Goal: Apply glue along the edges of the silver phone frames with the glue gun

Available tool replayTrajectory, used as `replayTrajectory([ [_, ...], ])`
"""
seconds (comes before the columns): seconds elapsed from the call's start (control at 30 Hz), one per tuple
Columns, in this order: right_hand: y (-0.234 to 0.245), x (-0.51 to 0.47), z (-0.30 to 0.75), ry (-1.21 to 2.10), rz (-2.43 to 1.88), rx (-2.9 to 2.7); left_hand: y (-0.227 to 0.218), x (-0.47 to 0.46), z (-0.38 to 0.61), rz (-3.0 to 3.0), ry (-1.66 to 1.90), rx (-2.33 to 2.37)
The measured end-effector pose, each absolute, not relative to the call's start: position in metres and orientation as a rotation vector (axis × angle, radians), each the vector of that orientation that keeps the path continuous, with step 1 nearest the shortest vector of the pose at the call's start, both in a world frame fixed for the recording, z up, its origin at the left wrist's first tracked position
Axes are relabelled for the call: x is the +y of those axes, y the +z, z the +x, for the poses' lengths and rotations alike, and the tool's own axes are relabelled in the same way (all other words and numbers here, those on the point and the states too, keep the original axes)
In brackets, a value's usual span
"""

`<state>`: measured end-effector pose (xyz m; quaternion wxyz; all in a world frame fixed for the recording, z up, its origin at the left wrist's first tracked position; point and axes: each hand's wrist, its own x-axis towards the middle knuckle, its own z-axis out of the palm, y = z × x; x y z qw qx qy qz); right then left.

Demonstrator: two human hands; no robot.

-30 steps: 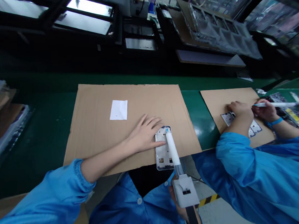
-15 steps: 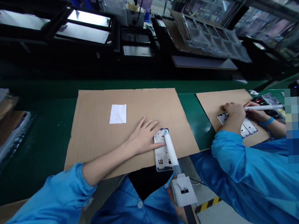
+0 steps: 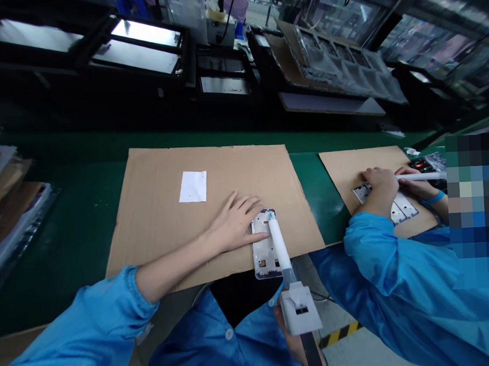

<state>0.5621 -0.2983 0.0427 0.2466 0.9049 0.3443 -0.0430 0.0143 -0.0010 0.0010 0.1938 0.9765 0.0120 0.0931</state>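
The left hand's fingers (image 3: pixel 245 205) lie spread and released, not clenched, with the thumb reaching onto the white phone mid-frame (image 3: pixel 261 253) and pinning it flat. The frame lies at the near edge of a cardboard sheet (image 3: pixel 149 237), its lower end jutting past the edge. The white dispensing syringe (image 3: pixel 278 241) slants up from the person's body, and its tip touches the frame's upper end. Its lower end sits in a white plastic grip block (image 3: pixel 301 308), and the right hand (image 3: pixel 286 334) grasps it from below, though the block hides most of that grip. The step in hand looks like dispensing along the frame, which calls for a steady left hand and a tip kept on the frame's rim. The left arm (image 3: pixel 179 274) stretches forward across the cardboard in a blue smock sleeve (image 3: pixel 72 334). A plain white paper slip (image 3: pixel 193 186) lies further up the sheet. To the right, a co-worker's 2 hands (image 3: pixel 378 184) work a similar syringe (image 3: pixel 420 177) over other frames (image 3: pixel 401 207) on a second cardboard sheet (image 3: pixel 366 165), on the green surface (image 3: pixel 315 201).
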Motion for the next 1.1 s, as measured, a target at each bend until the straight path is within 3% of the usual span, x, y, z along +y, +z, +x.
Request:
replayTrajectory([
  [1.1, 0.033, -0.294, 0.560, -0.070, 2.249, 0.820, 0.001, 0.000, 0.015, 2.771, 0.264, 0.017],
])
